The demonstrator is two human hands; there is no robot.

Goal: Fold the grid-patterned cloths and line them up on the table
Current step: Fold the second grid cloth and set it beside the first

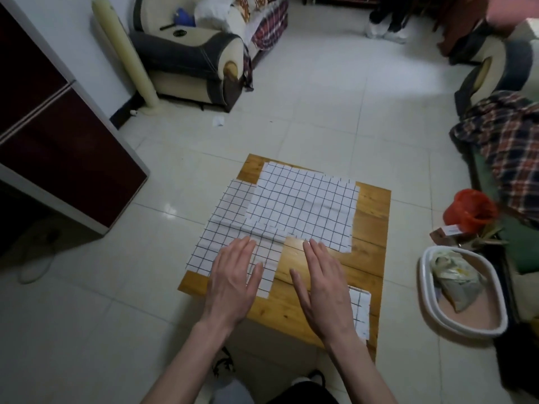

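Fingers straight, left hand (233, 279) lies flat on one white black-gridded cloth (230, 234); beyond both hands a second gridded cloth (303, 204) overlaps it; right hand (323, 290), spread flat, rests on wooden tabletop (370, 228).

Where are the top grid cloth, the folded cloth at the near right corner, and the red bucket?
top grid cloth (303, 199), head view, on its flat middle.
folded cloth (361, 312), head view, on the part showing beside the right hand (323, 290).
red bucket (469, 209), head view, on its rim.
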